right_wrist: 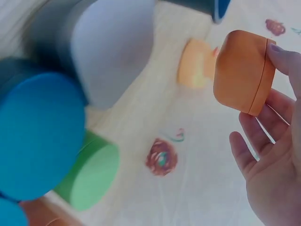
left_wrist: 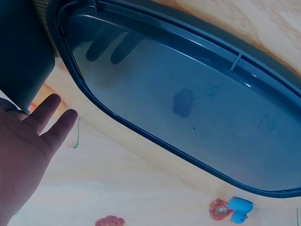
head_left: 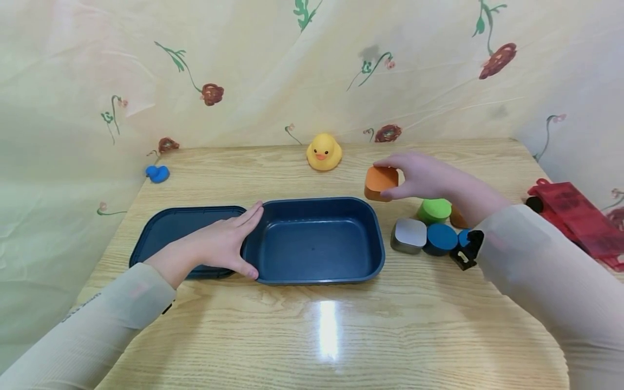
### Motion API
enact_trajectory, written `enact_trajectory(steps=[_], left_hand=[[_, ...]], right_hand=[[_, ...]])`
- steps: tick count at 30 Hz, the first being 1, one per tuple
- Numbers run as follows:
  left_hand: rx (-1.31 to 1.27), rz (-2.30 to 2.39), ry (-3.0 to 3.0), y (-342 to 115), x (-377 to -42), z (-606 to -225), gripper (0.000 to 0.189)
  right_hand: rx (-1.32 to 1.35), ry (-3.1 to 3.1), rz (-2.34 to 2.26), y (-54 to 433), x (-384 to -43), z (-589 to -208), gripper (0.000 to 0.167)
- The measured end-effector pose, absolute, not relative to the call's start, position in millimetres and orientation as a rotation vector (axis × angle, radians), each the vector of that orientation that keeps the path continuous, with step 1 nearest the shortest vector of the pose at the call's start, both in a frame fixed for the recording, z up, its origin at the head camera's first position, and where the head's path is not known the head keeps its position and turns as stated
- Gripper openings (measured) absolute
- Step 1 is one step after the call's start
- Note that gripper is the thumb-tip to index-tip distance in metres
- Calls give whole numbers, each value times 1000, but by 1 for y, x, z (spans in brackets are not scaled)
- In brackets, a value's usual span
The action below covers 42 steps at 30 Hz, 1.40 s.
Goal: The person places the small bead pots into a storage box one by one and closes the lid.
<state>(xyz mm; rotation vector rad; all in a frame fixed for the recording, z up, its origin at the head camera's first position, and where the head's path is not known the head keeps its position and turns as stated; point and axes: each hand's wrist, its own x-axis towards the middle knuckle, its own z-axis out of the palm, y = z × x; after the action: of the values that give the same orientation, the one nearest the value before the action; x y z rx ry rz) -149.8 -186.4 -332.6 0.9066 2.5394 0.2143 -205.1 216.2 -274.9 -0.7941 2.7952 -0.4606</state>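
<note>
In the head view my right hand (head_left: pixel 414 174) pinches a small orange rounded-square box (head_left: pixel 378 184) between thumb and fingers, just beyond the right end of a dark blue bin (head_left: pixel 312 279). A seam runs round the orange box (right_wrist: pixel 242 70) in the right wrist view. With thumb and fingers spread, my left hand (head_left: pixel 224 242) lies across the bin's left end, at its rim. Its fingers look straight in the left wrist view. Partly under that hand is a dark blue lid (head_left: pixel 180 219). The bin's inside is bare.
Right of the bin stand a grey box (head_left: pixel 409 236), a blue round box (head_left: pixel 441 239) and a green one (head_left: pixel 434 211). A brown object is partly hidden by the right arm. A yellow duck (head_left: pixel 324 154), a small blue duck (head_left: pixel 157 174) and a red toy vehicle (head_left: pixel 575 216) are farther out.
</note>
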Motion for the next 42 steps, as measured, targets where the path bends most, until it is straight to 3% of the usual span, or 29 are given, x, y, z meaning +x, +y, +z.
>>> enact_trajectory(steps=[21, 32, 42], left_hand=[[895, 229, 2525, -188, -150, -335, 126], [901, 248, 2527, -189, -151, -336, 127], [889, 266, 2522, -191, -151, -338, 126]], right_hand=[[-1003, 2696, -513, 144, -203, -275, 63], [-1201, 2591, -509, 102, -197, -295, 62], [-1186, 2536, -452, 68, -190, -315, 63]])
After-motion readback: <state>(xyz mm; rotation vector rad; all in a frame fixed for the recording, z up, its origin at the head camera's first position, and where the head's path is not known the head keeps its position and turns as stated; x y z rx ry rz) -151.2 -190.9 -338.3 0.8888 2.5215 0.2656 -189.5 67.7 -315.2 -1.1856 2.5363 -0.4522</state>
